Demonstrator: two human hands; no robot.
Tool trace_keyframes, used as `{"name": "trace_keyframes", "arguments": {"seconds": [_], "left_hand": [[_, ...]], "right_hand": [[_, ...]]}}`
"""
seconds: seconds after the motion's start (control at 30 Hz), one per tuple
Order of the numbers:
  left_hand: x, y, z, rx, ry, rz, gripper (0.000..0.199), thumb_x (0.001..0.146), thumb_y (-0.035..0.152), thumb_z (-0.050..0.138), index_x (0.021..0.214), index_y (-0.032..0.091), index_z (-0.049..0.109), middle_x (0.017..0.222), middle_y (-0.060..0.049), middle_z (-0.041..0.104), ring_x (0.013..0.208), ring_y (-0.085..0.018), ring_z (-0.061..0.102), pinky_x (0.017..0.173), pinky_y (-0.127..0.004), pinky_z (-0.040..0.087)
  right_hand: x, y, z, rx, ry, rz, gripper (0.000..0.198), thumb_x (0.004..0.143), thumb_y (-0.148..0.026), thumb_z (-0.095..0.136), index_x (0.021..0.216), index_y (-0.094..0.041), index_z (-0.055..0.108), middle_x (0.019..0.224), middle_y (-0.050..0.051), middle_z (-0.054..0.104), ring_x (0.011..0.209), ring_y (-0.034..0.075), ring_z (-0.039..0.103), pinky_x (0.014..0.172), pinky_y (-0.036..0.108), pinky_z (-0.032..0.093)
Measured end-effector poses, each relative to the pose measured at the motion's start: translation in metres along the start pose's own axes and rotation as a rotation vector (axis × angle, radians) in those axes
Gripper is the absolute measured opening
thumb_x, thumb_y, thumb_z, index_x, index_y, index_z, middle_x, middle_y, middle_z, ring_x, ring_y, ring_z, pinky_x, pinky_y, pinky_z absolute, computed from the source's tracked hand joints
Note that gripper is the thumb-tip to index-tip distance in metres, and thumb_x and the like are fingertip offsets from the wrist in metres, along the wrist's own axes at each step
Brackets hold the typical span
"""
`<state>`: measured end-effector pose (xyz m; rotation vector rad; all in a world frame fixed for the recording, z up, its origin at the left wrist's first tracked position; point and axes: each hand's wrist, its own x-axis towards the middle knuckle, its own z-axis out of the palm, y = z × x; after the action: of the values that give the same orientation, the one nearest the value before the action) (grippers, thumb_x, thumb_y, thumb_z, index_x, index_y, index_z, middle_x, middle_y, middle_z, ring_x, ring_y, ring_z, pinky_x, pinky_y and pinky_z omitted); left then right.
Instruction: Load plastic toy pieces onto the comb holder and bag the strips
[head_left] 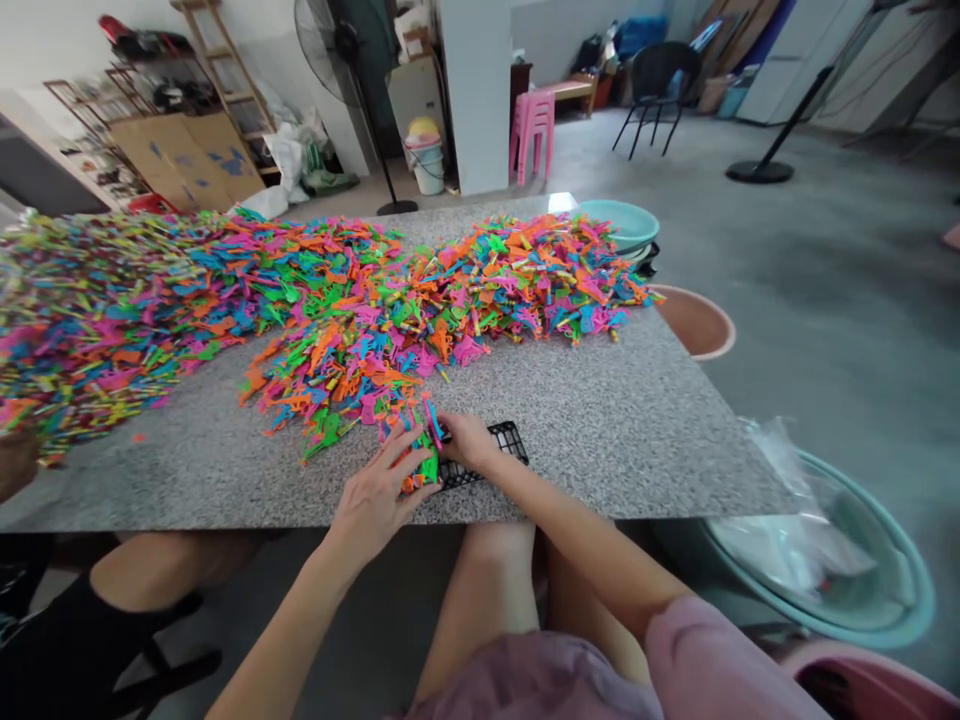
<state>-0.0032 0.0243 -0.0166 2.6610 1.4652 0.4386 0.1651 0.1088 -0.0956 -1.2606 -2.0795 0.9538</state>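
A black plastic grid basket (510,437) lies near the table's front edge, partly hidden by both hands. Small bright plastic toys (429,466) in green, orange and blue are lined up at its left end. My left hand (379,495) curves around this row, thumb on the near side and fingers on the far side. My right hand (466,441) is closed at the row's right side, its fingertips against a pink and blue plastic toy (433,420). The exact shape of the toys is too small to make out.
A large heap of similar toys (517,275) spreads over the speckled stone table (600,420), with another pile (112,300) at the left. Another person's hand (16,460) is at the left edge. Tubs (911,590) stand at the right, one holding clear plastic bags (795,520).
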Motion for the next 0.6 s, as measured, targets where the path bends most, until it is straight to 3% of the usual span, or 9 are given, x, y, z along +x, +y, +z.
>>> {"name": "trace_keyframes", "arguments": {"seconds": [0.27,0.5,0.57,0.6], "left_hand": [[0.004,-0.002,0.003,0.066,0.050,0.100,0.033,0.094,0.035,0.055,0.124,0.021,0.060,0.142,-0.006,0.054,0.140,-0.028,0.038,0.105,-0.041,0.048],[0.013,-0.001,-0.007,0.141,-0.059,0.100,0.031,0.087,0.032,0.066,0.115,0.020,0.062,0.142,-0.006,0.053,0.137,-0.031,0.042,0.096,-0.041,0.055],[0.015,0.001,-0.008,0.145,-0.065,0.097,0.027,0.087,0.031,0.065,0.112,0.020,0.063,0.144,-0.007,0.052,0.136,-0.031,0.044,0.097,-0.041,0.054],[0.015,0.002,-0.008,0.149,-0.067,0.099,0.025,0.087,0.030,0.064,0.111,0.021,0.063,0.144,-0.007,0.051,0.135,-0.031,0.044,0.097,-0.041,0.054]], "right_hand": [[0.013,-0.008,-0.008,-0.274,-0.140,0.004,0.024,0.077,-0.023,0.065,0.100,-0.022,0.069,0.086,0.004,0.072,0.082,0.020,0.065,0.070,0.024,0.042],[0.008,-0.003,-0.014,-0.261,-0.184,-0.038,0.027,0.076,-0.016,0.066,0.102,-0.021,0.068,0.091,0.003,0.072,0.084,0.019,0.065,0.073,0.025,0.044],[0.015,0.005,-0.029,-0.231,-0.083,-0.030,0.031,0.075,-0.016,0.068,0.105,-0.022,0.066,0.098,0.002,0.071,0.089,0.019,0.065,0.078,0.026,0.046],[0.021,0.008,-0.039,-0.240,0.045,0.013,0.031,0.077,-0.017,0.067,0.108,-0.022,0.066,0.103,0.004,0.071,0.094,0.020,0.064,0.082,0.027,0.046]]}}
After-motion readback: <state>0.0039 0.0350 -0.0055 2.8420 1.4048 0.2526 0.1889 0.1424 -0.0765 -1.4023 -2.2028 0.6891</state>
